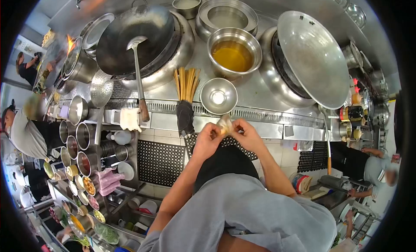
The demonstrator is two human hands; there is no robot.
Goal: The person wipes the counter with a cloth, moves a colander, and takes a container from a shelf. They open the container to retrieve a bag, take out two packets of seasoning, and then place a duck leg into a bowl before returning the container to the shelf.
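Between my two hands is a small, clear, crinkled plastic bag [225,122] with something yellowish at its lower part; its contents are too small to name. My left hand [208,138] pinches the bag from the left, fingers closed. From the other side my right hand [246,134] grips it with thumb and fingers pressed together. Just beyond the bag a small steel bowl [219,96] stands at the front of the stove counter. A bamboo wok brush [186,89] with a dark wrapped handle lies to the left of that bowl.
A dark wok [123,57] with a ladle [137,57] sits at left, a pale wok [312,57] at right. Behind the small bowl stands a pot of yellow oil [234,57]. Ingredient containers [84,161] fill the left side. Other people [375,165] are at both sides.
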